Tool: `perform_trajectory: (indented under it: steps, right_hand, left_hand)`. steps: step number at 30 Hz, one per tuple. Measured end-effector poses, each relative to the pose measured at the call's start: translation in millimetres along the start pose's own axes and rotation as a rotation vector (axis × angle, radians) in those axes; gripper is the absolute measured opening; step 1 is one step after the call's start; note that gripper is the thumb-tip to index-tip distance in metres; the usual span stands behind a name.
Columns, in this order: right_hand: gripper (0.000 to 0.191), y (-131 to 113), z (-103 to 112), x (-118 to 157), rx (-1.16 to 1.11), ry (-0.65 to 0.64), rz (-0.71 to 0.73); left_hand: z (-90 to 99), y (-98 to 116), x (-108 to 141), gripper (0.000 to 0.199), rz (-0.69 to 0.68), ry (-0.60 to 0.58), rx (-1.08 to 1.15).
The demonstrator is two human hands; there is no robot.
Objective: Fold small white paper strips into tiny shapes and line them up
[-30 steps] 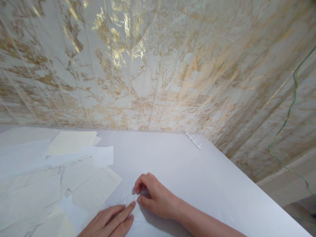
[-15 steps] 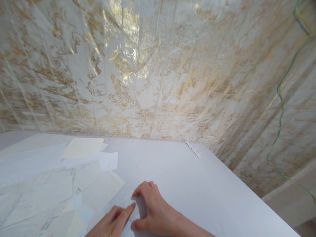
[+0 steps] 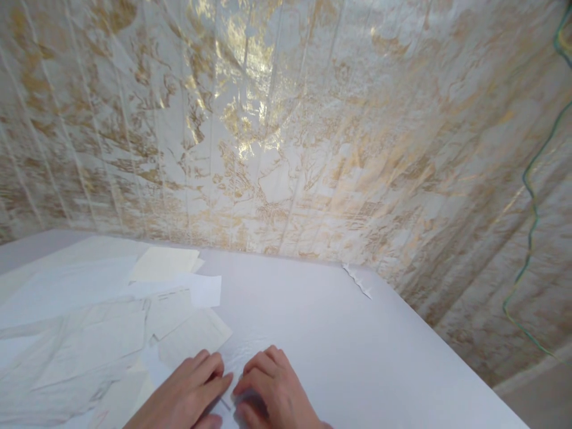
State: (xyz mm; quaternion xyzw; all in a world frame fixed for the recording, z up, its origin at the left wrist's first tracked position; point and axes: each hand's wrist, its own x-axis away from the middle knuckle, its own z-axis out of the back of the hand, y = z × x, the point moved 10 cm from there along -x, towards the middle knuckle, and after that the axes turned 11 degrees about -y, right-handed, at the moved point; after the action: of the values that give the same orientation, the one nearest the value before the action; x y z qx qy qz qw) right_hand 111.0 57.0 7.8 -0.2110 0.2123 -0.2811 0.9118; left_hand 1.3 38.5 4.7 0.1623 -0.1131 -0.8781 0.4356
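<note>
My left hand [image 3: 190, 390] is curled at the bottom centre, its fingertips down near the right edge of the paper pieces [image 3: 192, 336]. Just right of it, my right hand [image 3: 274, 387] is bent with its fingers and thumb drawn together over the white tabletop [image 3: 313, 333]. A narrow gap separates the two hands. A small thin dark strip [image 3: 225, 404] shows in that gap. Faint wrinkled, clear-looking material [image 3: 245, 348] lies just beyond the fingers. Whatever is under or between the fingertips is too small or hidden to name.
Overlapping white and cream papers [image 3: 89, 333] spread over the left side. A torn white strip [image 3: 357, 281] lies at the table's far right corner. Behind the table hangs a gold-patterned curtain [image 3: 277, 149], with a green cord [image 3: 530, 238] running down at right.
My right hand has lowered and its thumb and fingers have drawn closer together. My left hand shows more fully, with its fingers curled. The view has shifted slightly left.
</note>
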Motion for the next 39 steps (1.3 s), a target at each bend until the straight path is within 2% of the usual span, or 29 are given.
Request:
perform_trajectory:
  steps: [5,10,15,20,25,30,32,39]
  right_hand:
    - [0.025,-1.0,2.1,-4.6,-0.01,-0.017,-0.003]
    - [0.035,-1.3,9.9,-7.4,-0.058,-0.009,-0.044]
    - [0.031,3.3,4.1,-8.0,-0.107,-0.069,-0.074]
    - [0.028,4.1,5.0,-8.1,-0.123,-0.069,-0.105]
    - [0.025,5.5,7.7,-8.6,-0.187,-0.081,-0.176]
    - [0.026,5.6,9.5,-8.8,-0.195,-0.069,-0.185]
    - [0.026,4.1,9.7,-9.0,-0.185,-0.068,-0.174]
    - [0.017,6.3,14.1,-12.5,-0.132,-0.057,-0.241]
  left_hand:
    - [0.1,1.7,-1.3,0.021,-0.015,0.079,-0.086]
    - [11.0,14.6,-1.5,0.025,-0.078,0.178,-0.19]
    - [22.7,26.3,-8.4,0.017,-0.136,0.135,-0.218]
    - [23.6,35.6,-12.2,0.025,-0.193,0.093,-0.242]
    - [22.2,33.4,-10.6,0.022,-0.162,0.117,-0.244]
    - [20.0,34.7,-12.1,0.004,-0.157,0.052,-0.222]
    - [20.1,32.9,-12.4,0.008,-0.147,0.041,-0.161]
    - [9.9,9.7,-12.8,0.016,0.069,0.021,0.1]
